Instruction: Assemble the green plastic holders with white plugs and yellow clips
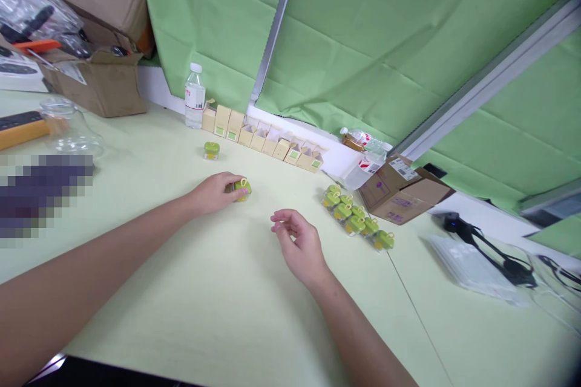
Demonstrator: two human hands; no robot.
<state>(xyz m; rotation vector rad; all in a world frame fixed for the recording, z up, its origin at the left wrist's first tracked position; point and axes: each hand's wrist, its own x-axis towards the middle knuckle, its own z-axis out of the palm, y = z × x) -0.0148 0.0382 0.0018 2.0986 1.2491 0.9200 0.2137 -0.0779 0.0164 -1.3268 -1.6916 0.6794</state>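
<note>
My left hand is closed around a small clear container with a green lid and a pale loop on top. My right hand hovers over the table with its fingers curved and apart, holding nothing. Another green-lidded container stands by itself behind my left hand. To the right of my right hand, several similar containers are grouped in a slanting cluster. Along the back runs a row of small cream cardboard boxes, some with their top flaps up.
A water bottle stands at the row's left end. Bottles lie near a cardboard box on the right. Farther right are a black headset-like device and a clear plastic packet. A glass vessel and a carton are at left.
</note>
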